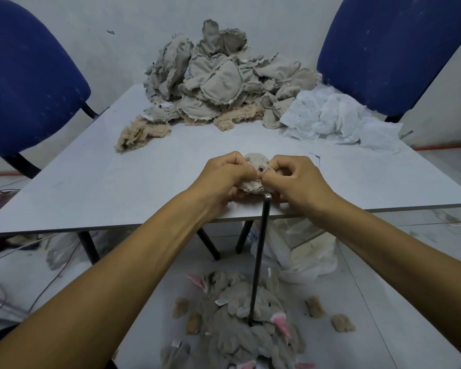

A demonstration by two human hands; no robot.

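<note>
A small plush piece was held at the near edge of the table, just above the top of an upright metal rod. It was pinched from both sides by the curled fingers of the left hand and the right hand. The step was judged to be fitting the skin onto the rod, so a centred downward push would be called for next. Its dark eye was turned upward. Its long axis seemed to run from near to far, though it was partly hidden.

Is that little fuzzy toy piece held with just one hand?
No, the left hand and the right hand both pinch the plush piece between them.
</note>
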